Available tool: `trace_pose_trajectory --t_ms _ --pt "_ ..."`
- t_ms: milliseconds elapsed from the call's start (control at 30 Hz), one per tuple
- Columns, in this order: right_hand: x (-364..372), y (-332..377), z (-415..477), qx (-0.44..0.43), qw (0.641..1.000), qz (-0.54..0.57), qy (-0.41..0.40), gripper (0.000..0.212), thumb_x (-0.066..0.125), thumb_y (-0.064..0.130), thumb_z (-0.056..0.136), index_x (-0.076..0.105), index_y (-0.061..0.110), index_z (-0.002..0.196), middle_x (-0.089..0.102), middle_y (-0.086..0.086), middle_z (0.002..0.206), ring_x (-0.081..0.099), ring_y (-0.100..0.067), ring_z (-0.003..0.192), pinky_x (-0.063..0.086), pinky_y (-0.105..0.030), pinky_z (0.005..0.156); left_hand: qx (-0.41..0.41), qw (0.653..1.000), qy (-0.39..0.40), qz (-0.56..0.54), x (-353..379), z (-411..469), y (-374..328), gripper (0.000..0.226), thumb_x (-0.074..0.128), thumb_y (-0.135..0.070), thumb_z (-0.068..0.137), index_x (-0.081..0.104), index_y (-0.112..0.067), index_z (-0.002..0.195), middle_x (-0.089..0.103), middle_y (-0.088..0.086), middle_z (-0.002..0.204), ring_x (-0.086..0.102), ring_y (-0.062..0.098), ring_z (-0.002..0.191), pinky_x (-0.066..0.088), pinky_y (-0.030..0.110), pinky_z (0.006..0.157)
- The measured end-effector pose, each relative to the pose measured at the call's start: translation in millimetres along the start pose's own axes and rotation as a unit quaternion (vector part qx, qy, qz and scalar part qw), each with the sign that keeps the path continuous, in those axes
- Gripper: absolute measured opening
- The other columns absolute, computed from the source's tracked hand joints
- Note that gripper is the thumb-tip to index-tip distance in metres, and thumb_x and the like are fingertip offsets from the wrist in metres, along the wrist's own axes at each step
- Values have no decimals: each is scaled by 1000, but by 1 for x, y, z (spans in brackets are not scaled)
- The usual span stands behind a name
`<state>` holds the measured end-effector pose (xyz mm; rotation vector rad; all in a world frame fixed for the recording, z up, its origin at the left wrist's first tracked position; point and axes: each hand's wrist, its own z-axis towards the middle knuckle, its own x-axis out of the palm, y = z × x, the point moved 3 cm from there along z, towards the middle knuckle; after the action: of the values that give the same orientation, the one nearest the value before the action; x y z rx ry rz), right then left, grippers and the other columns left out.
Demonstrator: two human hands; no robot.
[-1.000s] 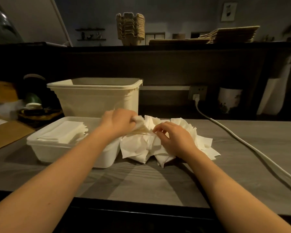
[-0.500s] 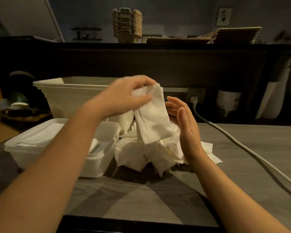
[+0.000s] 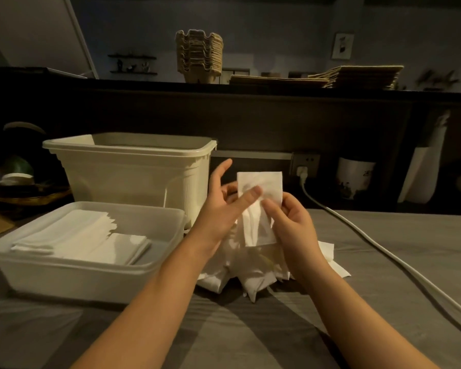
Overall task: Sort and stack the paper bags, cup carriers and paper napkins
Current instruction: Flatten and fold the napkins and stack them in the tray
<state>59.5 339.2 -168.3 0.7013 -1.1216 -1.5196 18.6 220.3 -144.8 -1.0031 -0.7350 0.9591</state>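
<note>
Above table (image 3: 383,249): white folded paper napkin (image 3: 260,182), long axis vertical.
Left hand (image 3: 221,209): thumb pinches it.
Right hand (image 3: 290,222): pinches lower edge.
White plastic tray (image 3: 85,275): leftward, nearer left hand.

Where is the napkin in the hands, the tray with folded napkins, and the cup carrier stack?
held napkin (image 3: 269,182), head view, upper flat part.
tray (image 3: 77,280), head view, front wall.
cup carrier stack (image 3: 198,57), head view, middle of stack.

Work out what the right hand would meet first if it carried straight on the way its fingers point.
Its fingers point up and left, so the right hand, which pinches the held napkin, would likely meet the left hand first, near its thumb. Depth is hard to judge.
</note>
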Motion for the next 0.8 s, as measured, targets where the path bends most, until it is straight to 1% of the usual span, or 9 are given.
trace_pose_trajectory --t_ms 33,67,167,233,367,433,533,700,800 --pt "0 0 0 -1 1000 17 2 14 58 23 89 61 19 103 70 -3 92 68 -21 86 56 -39 76 -25 999 17 -20 2 -2 3 83 71 -42 64 27 -46 133 53 1 126 54 21 117 46 43 99" --pt "2 1 -1 -3 1000 20 9 15 59 25 88 61 20 103 70 -2 93 68 -20 87 56 -37 76 -45 999 22 -21 4 -4 5 81 71 -38 68 28 -42 136 55 0 122 55 19 115 48 42 97" --pt "8 -1 -3 -2 999 7 38 15 58 27 87 60 25 102 68 0 96 67 -19 91 56 -35 79 -113 993 11 -16 5 -8 11 43 64 -37 82 50 -28 122 63 4 114 61 21 104 52 41 90" --pt "9 -3 -4 4 999 -7 45 14 58 26 88 58 29 102 66 2 98 66 -17 93 56 -34 79 -167 985 9 -36 2 -8 16 34 60 -43 85 56 -26 114 66 6 109 64 23 100 52 43 89" --pt "10 -4 -7 50 995 13 84 22 57 26 89 56 24 110 66 0 99 66 -15 87 55 -27 67 -191 976 26 -99 -3 -5 16 38 50 -46 90 60 -24 119 68 9 111 65 27 102 51 46 91" --pt "13 -6 -11 82 988 31 131 23 55 24 90 56 16 111 68 -2 88 66 -14 75 54 -24 55 -176 971 36 -154 -3 -4 14 40 42 -45 94 65 -21 117 68 9 114 63 26 104 51 45 91" --pt "19 -8 -16 100 977 13 186 20 51 22 93 55 10 108 68 0 73 64 -11 62 50 -19 50 -166 963 57 -203 -4 -4 13 49 33 -49 95 66 -20 115 68 7 113 62 22 102 52 40 86" --pt "18 -8 -17 114 973 -13 198 22 50 24 94 54 7 108 63 3 64 56 -5 51 44 -16 48 -180 953 92 -224 -7 -4 15 49 35 -50 93 65 -19 116 67 6 115 62 20 103 51 40 86" --pt "18 -7 -19 125 967 -22 221 24 49 26 94 54 6 107 59 1 62 51 -5 47 41 -14 46 -199 943 122 -239 -6 -7 15 45 43 -44 86 65 -18 115 64 4 123 59 20 114 45 44 96"
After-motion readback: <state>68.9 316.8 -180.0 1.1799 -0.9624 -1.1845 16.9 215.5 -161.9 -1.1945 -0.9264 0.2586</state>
